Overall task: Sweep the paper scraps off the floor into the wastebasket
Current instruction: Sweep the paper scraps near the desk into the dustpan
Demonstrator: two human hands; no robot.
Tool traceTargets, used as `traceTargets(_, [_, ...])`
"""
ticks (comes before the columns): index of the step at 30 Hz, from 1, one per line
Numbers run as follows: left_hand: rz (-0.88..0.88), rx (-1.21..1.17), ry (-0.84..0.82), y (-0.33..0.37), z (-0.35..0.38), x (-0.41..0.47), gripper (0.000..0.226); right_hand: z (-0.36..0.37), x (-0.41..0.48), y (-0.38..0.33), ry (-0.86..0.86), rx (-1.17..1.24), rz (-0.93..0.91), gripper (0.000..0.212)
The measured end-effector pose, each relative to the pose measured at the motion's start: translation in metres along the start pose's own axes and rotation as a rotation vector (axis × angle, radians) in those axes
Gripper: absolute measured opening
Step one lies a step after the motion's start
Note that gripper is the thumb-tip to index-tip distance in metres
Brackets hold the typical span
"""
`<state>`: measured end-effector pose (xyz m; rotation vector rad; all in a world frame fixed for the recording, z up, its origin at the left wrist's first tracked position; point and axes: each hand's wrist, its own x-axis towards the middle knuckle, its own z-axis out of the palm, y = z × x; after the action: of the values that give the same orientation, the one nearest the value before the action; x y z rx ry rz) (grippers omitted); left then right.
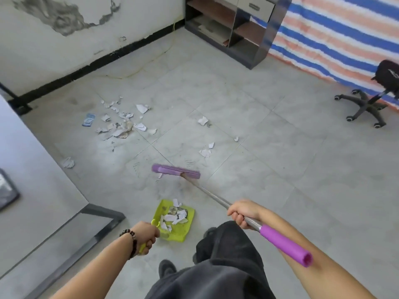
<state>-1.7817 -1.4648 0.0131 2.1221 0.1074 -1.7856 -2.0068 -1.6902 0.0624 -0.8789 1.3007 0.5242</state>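
Two bare hands work a broom and a dustpan over a grey tiled floor (pixel 269 160), seen from above by a camera on the person's head. The left hand (pixel 145 235) is curled into a tight fist around the yellow-green handle of a lime-green dustpan (pixel 185 230), with a dark bead bracelet (pixel 132 241) on that wrist. The dustpan sits low by the person's feet and holds several torn white paper pieces (pixel 176 216). The right hand (pixel 243 213) is wrapped fully around the metal shaft of a broom (pixel 207 192), fingers closed over the top, just ahead of a purple foam grip (pixel 285 242) that runs back along the forearm. The shaft slants forward and left to a purple broom head (pixel 176 171), which lies across the tiles just beyond the dustpan, with one small scrap at its left end.

Most of the paper scraps (pixel 121 124) lie in a loose pile further off to the left, near the wall, with a blue wrapper (pixel 88 119) beside them. A few more white scraps (pixel 205 152) are scattered right of that pile, beyond the broom head, and one crumpled piece (pixel 68 162) lies by the edge of a pale table (pixel 32 169) on the left. Dark trousers (pixel 224 262) and a dark shoe (pixel 166 268) fill the bottom centre. Further back stand a dark shelf unit (pixel 233 29), a striped tarpaulin (pixel 345 33) and a black office chair (pixel 367 100). No wastebasket is in view
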Motion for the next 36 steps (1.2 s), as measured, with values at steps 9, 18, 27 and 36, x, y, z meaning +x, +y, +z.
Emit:
traceTargets(9, [-0.082, -0.337, 0.05, 0.002, 0.034, 0.001, 0.015, 0.007, 0.081, -0.124, 0.115, -0.431, -0.308, 0.017])
traceTargets(18, [-0.234, -0.544, 0.152, 0.059, 0.108, 0.008, 0.031, -0.056, 0.176, -0.199, 0.058, -0.592, -0.148, 0.021])
traceTargets(27, [-0.263, -0.514, 0.207, 0.074, 0.135, 0.019, 0.021, -0.112, 0.127, -0.127, 0.016, -0.986, 0.026, 0.025])
traceTargets(36, [-0.142, -0.452, 0.208, 0.061, 0.139, 0.013, 0.019, -0.166, 0.055, -0.147, -0.174, -0.509, 0.328, 0.023])
